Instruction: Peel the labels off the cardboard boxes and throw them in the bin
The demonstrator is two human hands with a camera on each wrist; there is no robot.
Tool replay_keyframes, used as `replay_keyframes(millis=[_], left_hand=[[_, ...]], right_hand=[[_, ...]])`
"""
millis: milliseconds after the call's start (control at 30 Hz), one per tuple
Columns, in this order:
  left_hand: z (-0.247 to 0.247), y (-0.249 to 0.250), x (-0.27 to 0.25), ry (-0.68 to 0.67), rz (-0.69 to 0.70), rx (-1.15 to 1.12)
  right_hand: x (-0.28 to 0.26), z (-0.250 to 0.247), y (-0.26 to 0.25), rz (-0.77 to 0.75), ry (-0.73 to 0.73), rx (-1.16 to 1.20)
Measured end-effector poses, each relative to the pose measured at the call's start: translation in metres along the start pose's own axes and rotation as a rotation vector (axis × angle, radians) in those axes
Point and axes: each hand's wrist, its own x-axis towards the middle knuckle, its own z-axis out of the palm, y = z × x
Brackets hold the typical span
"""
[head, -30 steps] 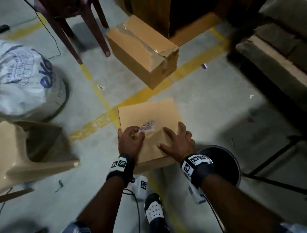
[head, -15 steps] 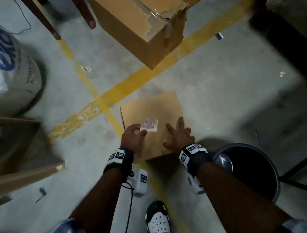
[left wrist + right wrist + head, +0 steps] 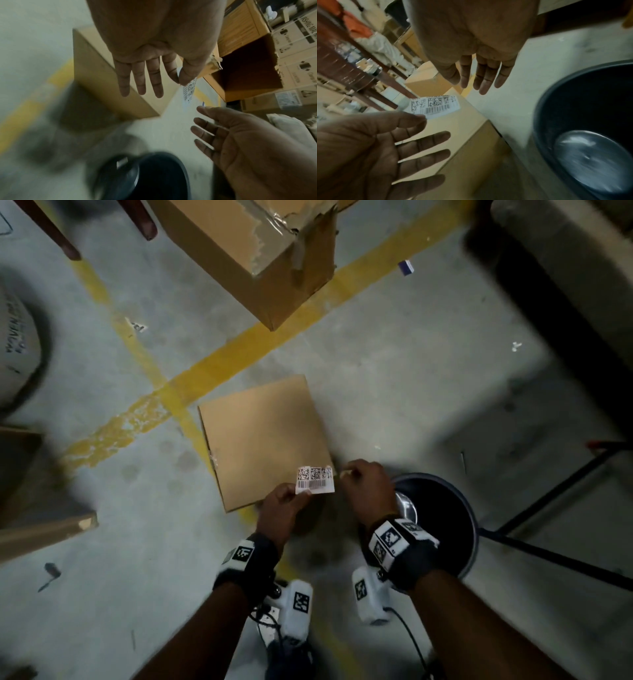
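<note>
Barcode label [image 3: 315, 480] peeled, pinched in my left hand [image 3: 279, 513]; right hand [image 3: 368, 486] spread; next, drop into bin [image 3: 467, 529].

The head camera looks steeply down on the floor from above. The 2 wrist cameras look along each palm, close up; all 3 views share the label [image 3: 315, 480], small box [image 3: 263, 436] and bin [image 3: 442, 518].
</note>
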Motion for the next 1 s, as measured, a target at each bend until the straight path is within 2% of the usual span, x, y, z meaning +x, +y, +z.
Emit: replay_keyframes(millis=[100, 200, 267, 467, 733, 1000], left_hand=[[0.048, -0.005, -0.038, -0.074, -0.045, -0.007], [0.095, -0.01, -0.069, -0.129, -0.107, 0.007], [0.123, -0.014, -0.086, -0.154, -0.144, 0.027], [0.189, -0.033, -0.118, -0.16, -0.152, 0.074], [0.228, -0.063, -0.136, -0.125, -0.15, 0.129], [0.239, -0.077, -0.13, -0.068, -0.146, 0.232]], right_hand=[[-0.041, -0.035, 0.043, 0.073, 0.13, 0.175], [-0.072, -0.067, 0.092, 0.215, 0.166, 0.23], [-0.086, -0.085, 0.123, 0.258, 0.174, 0.279], [-0.113, -0.118, 0.191, 0.301, 0.039, 0.343], [-0.117, -0.129, 0.229, 0.319, -0.037, 0.37], [-0.111, -0.121, 0.241, 0.302, -0.047, 0.31]])
